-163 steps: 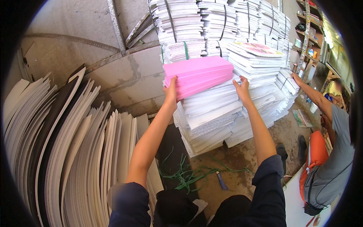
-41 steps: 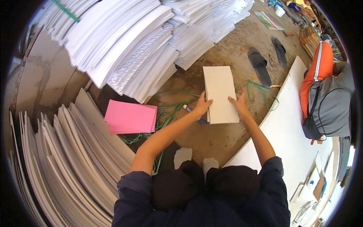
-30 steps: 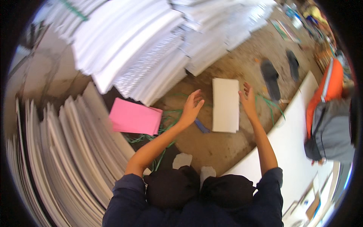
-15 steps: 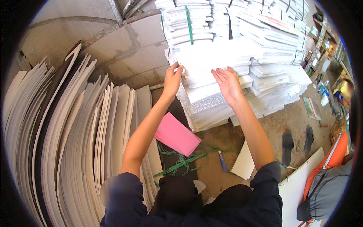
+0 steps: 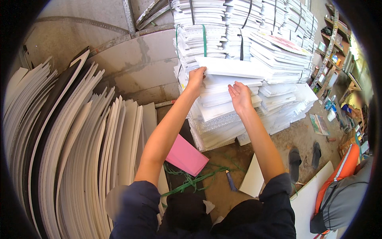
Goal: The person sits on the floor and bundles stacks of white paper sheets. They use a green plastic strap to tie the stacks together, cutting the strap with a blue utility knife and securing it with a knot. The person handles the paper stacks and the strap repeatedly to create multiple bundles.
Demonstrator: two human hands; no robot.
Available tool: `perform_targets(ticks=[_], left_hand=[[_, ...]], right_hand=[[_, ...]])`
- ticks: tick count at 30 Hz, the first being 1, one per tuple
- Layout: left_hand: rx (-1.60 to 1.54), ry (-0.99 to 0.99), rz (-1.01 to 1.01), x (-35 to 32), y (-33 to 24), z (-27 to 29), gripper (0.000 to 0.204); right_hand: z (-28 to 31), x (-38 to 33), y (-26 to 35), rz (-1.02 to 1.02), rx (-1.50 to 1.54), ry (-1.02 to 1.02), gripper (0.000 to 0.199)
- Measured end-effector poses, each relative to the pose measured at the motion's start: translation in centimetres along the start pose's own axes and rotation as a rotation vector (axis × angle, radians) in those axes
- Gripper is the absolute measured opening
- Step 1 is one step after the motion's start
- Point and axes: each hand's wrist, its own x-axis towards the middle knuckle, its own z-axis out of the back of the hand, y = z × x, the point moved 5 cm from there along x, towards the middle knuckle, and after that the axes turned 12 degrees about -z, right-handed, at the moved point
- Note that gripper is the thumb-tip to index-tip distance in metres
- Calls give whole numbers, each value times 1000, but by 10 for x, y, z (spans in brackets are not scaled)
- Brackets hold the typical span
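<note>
My left hand [image 5: 195, 81] is closed at the left end of a thick white board [image 5: 234, 68], its thumb and fingers at the corner. That board lies slanted on top of a pile of white boards [image 5: 217, 98], its left end raised off the boards below. My right hand [image 5: 240, 96] is open, palm up with the fingers spread, in front of the pile just below the slanted board, and holds nothing. Glare washes out some of the boards' edges.
Strapped bundles of white boards [image 5: 205, 42] rise behind. Tall sheets [image 5: 79, 159] stand on edge at left. A pink board [image 5: 186, 155], green straps [image 5: 191, 181], a blue-handled tool [image 5: 230, 181] and a white board [image 5: 252, 177] lie on the floor. Sandals [image 5: 294, 163] and an orange-grey bag [image 5: 342, 191] are at right.
My left hand has moved to the right along with the board's left end, which now sits raised and slanted. My right hand stays open in front of the pile. The view has shifted slightly.
</note>
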Motion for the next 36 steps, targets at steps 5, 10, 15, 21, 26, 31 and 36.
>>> perform_targets(ticks=[5,10,15,21,26,31,36], left_hand=[[344,-212,54,31,10,9,49],[-20,-18,161,40,20,1,42],[-124,27,198,58,20,19,40],[-396,477,114,-76,6,-21,48],[-515,551,132,-142,41,16,66],[-219,745,291,-223,137,-68,72],[-206,801,126,-307,308,-160,72]], right_hand=[[-7,13,-2,-22,-19,34,54],[-2,21,3,-13,3,2,57],[-22,11,-6,-37,39,-98,73],[-10,-20,11,72,28,-77,84],[64,-98,20,-5,-363,109,87],[208,-176,33,58,-674,-33,68],[399,-212,-11,-136,-884,-520,49]])
